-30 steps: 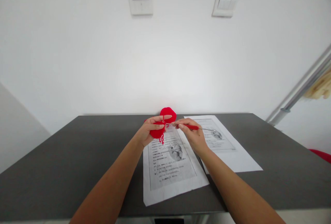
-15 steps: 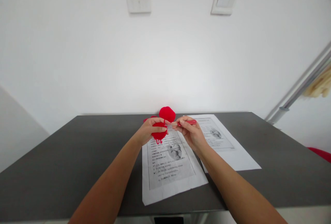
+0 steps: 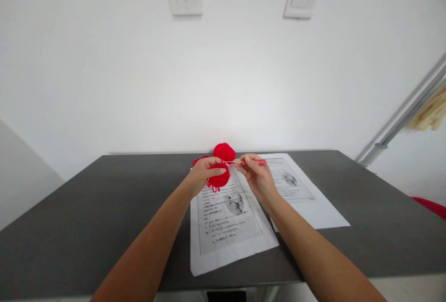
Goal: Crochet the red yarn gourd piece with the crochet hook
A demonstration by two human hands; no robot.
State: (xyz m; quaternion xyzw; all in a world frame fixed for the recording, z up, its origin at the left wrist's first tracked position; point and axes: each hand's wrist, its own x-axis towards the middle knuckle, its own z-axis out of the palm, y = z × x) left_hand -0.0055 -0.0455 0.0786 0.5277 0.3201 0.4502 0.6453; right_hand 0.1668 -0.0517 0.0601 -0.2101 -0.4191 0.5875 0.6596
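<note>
Between the thumb and fingers of my left hand (image 3: 205, 172) is a red crochet piece (image 3: 219, 177), with a few loose yarn strands hanging below it. My right hand (image 3: 256, 172) is closed around the red handle of a crochet hook (image 3: 256, 162). The hook's thin metal shaft points left and reaches the top edge of the piece by my left fingertips. Whether its tip sits inside a stitch is too small to tell. Just behind my hands lies a ball of red yarn (image 3: 224, 151) on the dark table, with some loose red yarn to its left.
Under my hands lies a printed sheet (image 3: 230, 258) with a grey picture. A second printed sheet (image 3: 324, 213) is to the right on the dark table (image 3: 104, 227). The white wall (image 3: 223, 83) stands directly behind the table. A metal pole (image 3: 400, 125) slants at the right.
The crochet piece has turned slightly in my left hand and shows more of its face. The hook has risen to the piece's upper edge and lies more level. The view has shifted a little.
</note>
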